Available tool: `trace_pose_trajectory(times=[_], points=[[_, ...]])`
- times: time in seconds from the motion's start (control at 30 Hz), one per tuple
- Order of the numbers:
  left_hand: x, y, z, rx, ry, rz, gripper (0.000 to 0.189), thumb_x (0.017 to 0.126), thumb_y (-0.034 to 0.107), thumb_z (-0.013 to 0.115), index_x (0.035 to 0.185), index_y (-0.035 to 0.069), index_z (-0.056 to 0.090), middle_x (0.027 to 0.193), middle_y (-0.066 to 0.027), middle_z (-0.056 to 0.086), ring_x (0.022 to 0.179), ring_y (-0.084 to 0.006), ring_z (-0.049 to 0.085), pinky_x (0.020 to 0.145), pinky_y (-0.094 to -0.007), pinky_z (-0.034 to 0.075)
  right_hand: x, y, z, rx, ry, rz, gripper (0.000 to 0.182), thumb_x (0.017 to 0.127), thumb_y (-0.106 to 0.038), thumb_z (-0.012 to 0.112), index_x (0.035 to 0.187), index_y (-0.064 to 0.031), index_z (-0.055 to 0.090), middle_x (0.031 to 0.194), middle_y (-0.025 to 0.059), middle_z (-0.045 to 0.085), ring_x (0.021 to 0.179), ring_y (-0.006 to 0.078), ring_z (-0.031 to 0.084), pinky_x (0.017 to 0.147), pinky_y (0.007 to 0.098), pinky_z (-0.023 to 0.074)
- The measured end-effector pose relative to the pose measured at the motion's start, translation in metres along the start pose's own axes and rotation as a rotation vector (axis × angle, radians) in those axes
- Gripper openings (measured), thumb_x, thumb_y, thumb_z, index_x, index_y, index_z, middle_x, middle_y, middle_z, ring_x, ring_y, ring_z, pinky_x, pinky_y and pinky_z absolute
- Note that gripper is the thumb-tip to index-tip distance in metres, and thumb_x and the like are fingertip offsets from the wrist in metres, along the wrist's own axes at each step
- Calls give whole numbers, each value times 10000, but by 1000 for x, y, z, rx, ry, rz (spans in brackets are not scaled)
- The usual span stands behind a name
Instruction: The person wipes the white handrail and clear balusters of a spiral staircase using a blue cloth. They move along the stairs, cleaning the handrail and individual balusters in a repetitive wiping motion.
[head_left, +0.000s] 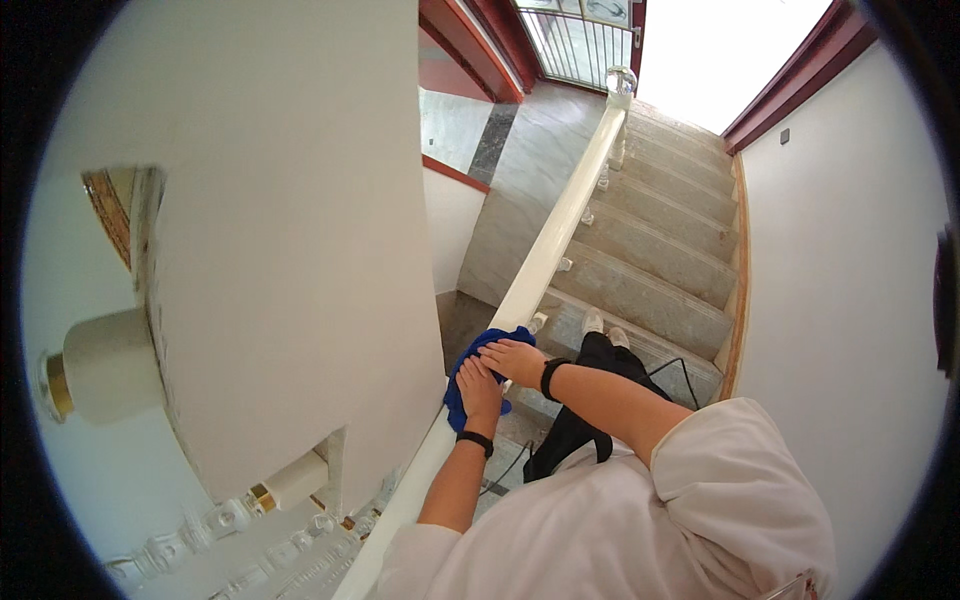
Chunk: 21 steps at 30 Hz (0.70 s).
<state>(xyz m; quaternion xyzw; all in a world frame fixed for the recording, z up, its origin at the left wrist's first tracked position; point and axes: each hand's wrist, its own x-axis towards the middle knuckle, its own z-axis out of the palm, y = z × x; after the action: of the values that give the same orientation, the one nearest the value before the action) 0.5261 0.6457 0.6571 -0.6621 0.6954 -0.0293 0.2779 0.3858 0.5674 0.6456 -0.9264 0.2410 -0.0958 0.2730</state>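
A blue cloth lies draped over the cream handrail of a staircase, hanging down a little on both sides. My left hand presses flat on the cloth from the near side, fingers stretched along the rail. My right hand rests on it too, its fingertips touching or overlapping those of my left hand. Both wrists wear black bands. Whether the fingers grip the cloth or only lie on it is hard to tell. The rail slopes down to a clear glass ball on its end post.
Stone steps descend beside the rail, with my shoes on one. A thin black cable runs near my legs. A white wall bounds the right side, a pale wall the left. Clear balusters stand lower left; a barred door is ahead.
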Motion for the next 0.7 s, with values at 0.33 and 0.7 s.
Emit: trace_pose_trajectory(times=[0.33, 0.7], points=[[33, 4, -32, -361, -27, -164, 752, 647, 418, 770, 1171, 15, 411, 1057, -121, 489, 1031, -285, 478, 869, -389, 374, 40, 39, 20, -87, -12, 4, 400, 805, -172, 576, 1188, -76, 520, 1235, 61, 537, 1194, 205, 471, 1021, 331, 336], [52, 22, -50, -373, -67, -327, 693, 584, 459, 796, 1044, 43, 489, 992, -104, 530, 990, -283, 503, 871, -392, 377, 46, 69, 30, -155, 103, -250, 341, 776, -177, 562, 1103, -84, 543, 1082, 23, 559, 1064, 170, 499, 920, 311, 351]])
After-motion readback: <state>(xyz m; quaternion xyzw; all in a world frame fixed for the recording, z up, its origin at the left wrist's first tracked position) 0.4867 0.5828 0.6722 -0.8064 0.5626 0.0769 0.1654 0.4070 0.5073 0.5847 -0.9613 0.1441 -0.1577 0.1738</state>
